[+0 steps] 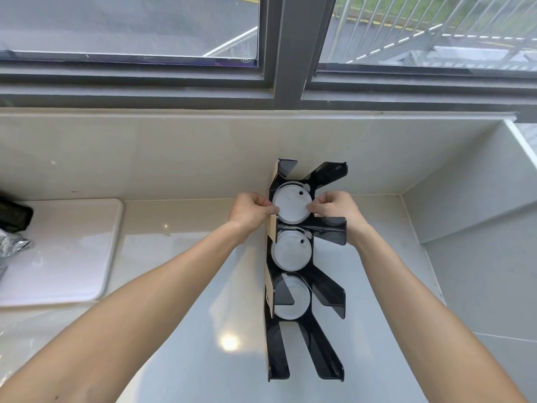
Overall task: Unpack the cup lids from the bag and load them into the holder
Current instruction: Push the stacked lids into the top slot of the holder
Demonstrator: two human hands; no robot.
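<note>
Hands at frame centre — left hand point(252, 211) and right hand point(334, 207) fingers pinched on top lid stack point(290, 205) edges, in black holder point(305, 286) — two lower stacks loaded.

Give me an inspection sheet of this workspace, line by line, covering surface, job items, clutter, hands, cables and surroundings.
Surface: pale glossy counter, with a lamp glare spot.
Job's things: black holder standing on the counter; white lids in the top slot, second slot and third slot; the lowest slot looks empty.
Clutter: white tray at left carrying a dark bag and silvery foil.
Hands: left hand and right hand pinch opposite edges of the top lids.
Cables: nothing seen.
Surroundings: window above, railing outside, tiled wall at right.
</note>
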